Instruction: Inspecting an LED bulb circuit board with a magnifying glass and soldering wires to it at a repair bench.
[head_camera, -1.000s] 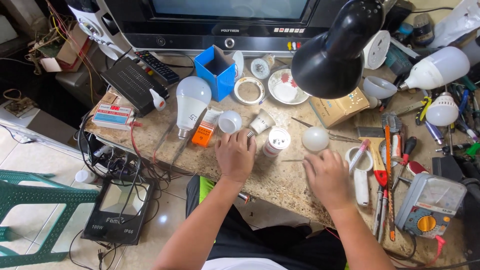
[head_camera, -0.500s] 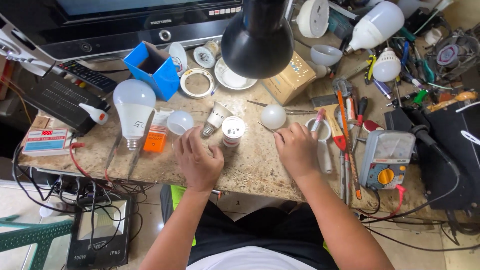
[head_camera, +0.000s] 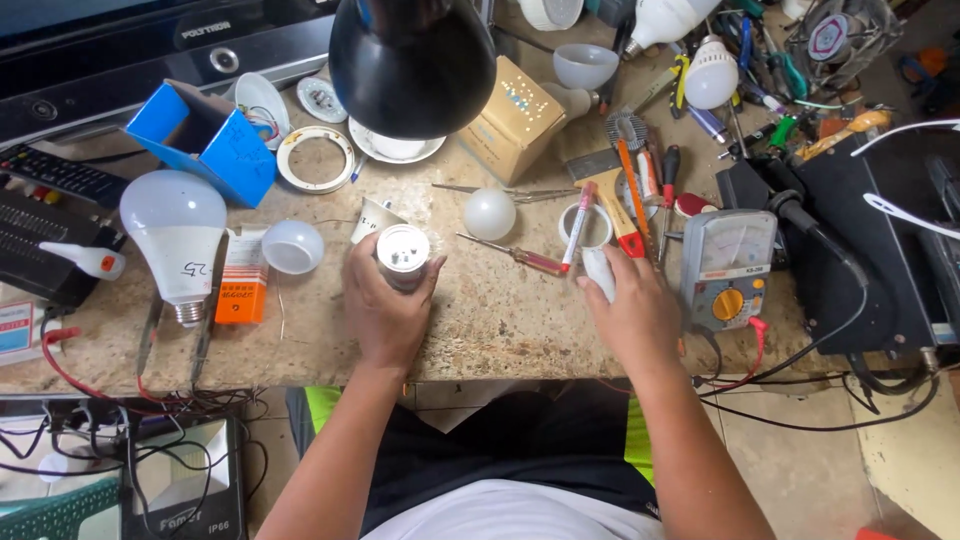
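Observation:
My left hand (head_camera: 383, 305) grips a small grey-white bulb base (head_camera: 402, 256), standing upright on the stone worktop (head_camera: 500, 320) with its round top facing up. A white cone-shaped bulb housing (head_camera: 370, 218) lies just behind it. My right hand (head_camera: 632, 318) closes over a white tube (head_camera: 598, 272) beside the multimeter (head_camera: 727, 265). Between my hands lie a thin red-handled screwdriver (head_camera: 515, 255) and a small white globe (head_camera: 489, 213). A red-and-white pen (head_camera: 578, 225) rests across a tape roll (head_camera: 600, 238) just beyond the tube.
A black lamp shade (head_camera: 412, 60) hangs over the back of the worktop. At the left are a large white bulb (head_camera: 175, 235), a white dome cover (head_camera: 291, 247), an orange box (head_camera: 243, 288) and a blue box (head_camera: 205, 140). A cardboard box (head_camera: 520, 118) and hand tools (head_camera: 640, 170) crowd the right.
My left hand has closed around the bulb base it was resting beside. My right hand has slid right from the bare worktop onto the white tube. The view has shifted closer.

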